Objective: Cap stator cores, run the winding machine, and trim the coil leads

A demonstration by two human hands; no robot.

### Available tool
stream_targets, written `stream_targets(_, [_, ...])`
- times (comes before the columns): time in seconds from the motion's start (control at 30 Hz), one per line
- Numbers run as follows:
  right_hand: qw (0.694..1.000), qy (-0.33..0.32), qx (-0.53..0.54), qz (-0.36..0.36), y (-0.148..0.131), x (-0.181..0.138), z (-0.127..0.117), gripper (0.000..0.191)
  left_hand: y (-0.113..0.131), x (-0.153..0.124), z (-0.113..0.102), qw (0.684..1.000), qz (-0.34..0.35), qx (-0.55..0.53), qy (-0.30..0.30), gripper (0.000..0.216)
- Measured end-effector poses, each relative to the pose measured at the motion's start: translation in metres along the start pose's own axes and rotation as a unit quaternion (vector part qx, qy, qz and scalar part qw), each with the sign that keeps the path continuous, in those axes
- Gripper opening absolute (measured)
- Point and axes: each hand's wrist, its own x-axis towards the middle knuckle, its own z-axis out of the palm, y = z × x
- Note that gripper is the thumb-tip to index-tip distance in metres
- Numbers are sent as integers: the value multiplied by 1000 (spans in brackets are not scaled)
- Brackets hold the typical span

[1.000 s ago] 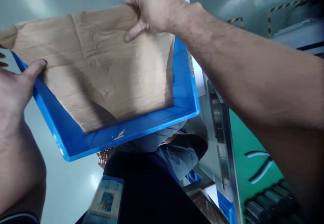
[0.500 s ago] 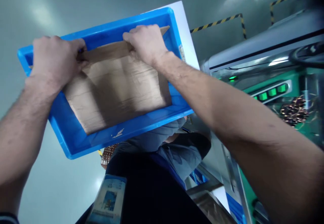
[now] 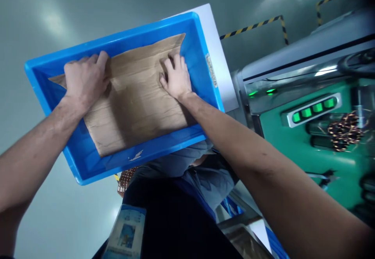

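A blue plastic tray [image 3: 88, 165] lies in front of me with a creased brown cardboard sheet [image 3: 137, 110] lying inside it. My left hand [image 3: 84, 77] presses flat on the sheet's far left part, fingers spread toward the tray's far wall. My right hand [image 3: 175, 77] presses down on the sheet's far right part, close to the tray's right wall. Neither hand grips anything; both rest palm-down on the cardboard.
A person in dark and grey clothing with a badge [image 3: 125, 231] stands close under the tray's near edge. A green machine [image 3: 316, 142] with lit green buttons and a copper wire coil [image 3: 345, 130] is at the right. Yellow-black tape [image 3: 252, 26] marks the grey floor.
The cardboard went from being held above the tray to lying down inside it. Both hands let go of its far edge and now press flat on it.
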Motion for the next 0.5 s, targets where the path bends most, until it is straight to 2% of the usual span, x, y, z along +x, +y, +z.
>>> stream_targets(0.1, [1000, -4, 6, -15, 4, -2, 8, 60, 15, 4, 5, 993, 90, -38, 61, 59])
stream_targets(0.17, [1000, -11, 6, -14, 6, -5, 9, 62, 31, 14, 13, 989, 120, -69, 42, 56])
stream_targets(0.33, [999, -36, -7, 16, 3, -11, 7, 80, 70, 38, 49, 986, 85, -140, 23, 58])
stream_targets(0.5, [997, -65, -2, 42, -2, -14, 5, 90, 78, 31, 82, 985, 81, -152, 28, 78])
